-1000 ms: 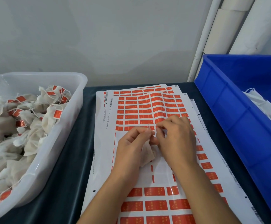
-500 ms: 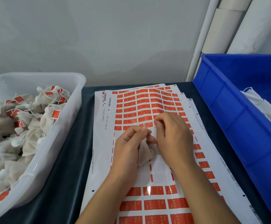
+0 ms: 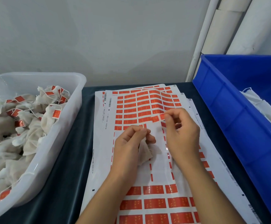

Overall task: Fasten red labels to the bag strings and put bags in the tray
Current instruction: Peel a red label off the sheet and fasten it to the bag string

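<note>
Here the step in hand looks to be the labelling itself: the right hand (image 3: 182,135) has its thumb and forefinger pinched on a red label (image 3: 161,116), which is lifted partly off the label sheet (image 3: 157,160) at the edge of the printed block, while the left hand (image 3: 131,143) has its fingers (image 3: 143,130) curled together, pinching the top of a small bag (image 3: 145,153) and, it seems, the bag string, though the string is too thin to make out clearly. The bag hangs from that grip just above the bare middle of the sheet, between the two hands. Judging by this, the next move calls for bringing the sticky label across to the string and folding it closed around it, with the string kept taut and centred so the two halves meet square; after that the bag would go left into the tray (image 3: 76,101). The label is a glossy little rectangle, thin and flexible, and would likely curl or stick to a fingertip if handled loosely. The sheet is slick white backing paper, slightly buckled at its far end, stacked on more sheets over a dark worktop (image 3: 66,159). The bag is soft, off-white woven or mesh-like fabric, gathered to a point, limp and light. The tray is translucent white plastic with rounded corners, heaped with finished bags carrying red tags. A rigid blue crate (image 3: 238,120) at right holds white fabric pieces.
</note>
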The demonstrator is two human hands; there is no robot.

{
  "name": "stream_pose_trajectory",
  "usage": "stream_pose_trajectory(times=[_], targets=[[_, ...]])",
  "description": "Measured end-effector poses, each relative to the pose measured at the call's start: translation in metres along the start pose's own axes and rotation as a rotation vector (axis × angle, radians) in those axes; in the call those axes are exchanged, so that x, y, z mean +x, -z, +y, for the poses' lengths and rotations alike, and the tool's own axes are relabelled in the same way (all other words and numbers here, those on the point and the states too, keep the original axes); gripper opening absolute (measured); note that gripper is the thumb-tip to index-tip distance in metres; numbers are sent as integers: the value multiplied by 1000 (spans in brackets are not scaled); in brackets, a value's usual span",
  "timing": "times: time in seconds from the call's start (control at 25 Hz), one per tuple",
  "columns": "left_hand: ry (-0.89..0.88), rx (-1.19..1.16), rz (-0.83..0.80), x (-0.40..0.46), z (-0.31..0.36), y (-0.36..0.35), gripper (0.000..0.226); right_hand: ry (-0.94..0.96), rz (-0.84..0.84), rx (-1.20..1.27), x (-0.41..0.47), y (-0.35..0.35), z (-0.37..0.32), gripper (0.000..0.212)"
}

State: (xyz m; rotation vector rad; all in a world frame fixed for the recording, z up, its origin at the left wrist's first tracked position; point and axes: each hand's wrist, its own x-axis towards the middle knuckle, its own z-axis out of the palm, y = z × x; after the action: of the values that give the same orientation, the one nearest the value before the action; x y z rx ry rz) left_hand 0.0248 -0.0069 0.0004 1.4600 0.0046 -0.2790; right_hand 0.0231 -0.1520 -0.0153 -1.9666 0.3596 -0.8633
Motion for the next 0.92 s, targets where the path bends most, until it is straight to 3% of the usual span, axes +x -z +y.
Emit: stream_pose_trajectory(times=[0.24, 0.4, 0.68, 0.92], targets=[[5, -7, 32, 0, 1, -1, 27, -215, 214, 251, 13, 15, 1, 8], [-31, -6, 58, -1, 3, -2, 29, -230, 116, 400, 14, 21, -8, 31], [-88, 32, 75, -5, 3, -6, 27, -406, -53, 577, 1, 21, -19, 13], [-80, -3, 76, -3, 1, -5, 29, -455, -219, 701, -5, 22, -30, 30]])
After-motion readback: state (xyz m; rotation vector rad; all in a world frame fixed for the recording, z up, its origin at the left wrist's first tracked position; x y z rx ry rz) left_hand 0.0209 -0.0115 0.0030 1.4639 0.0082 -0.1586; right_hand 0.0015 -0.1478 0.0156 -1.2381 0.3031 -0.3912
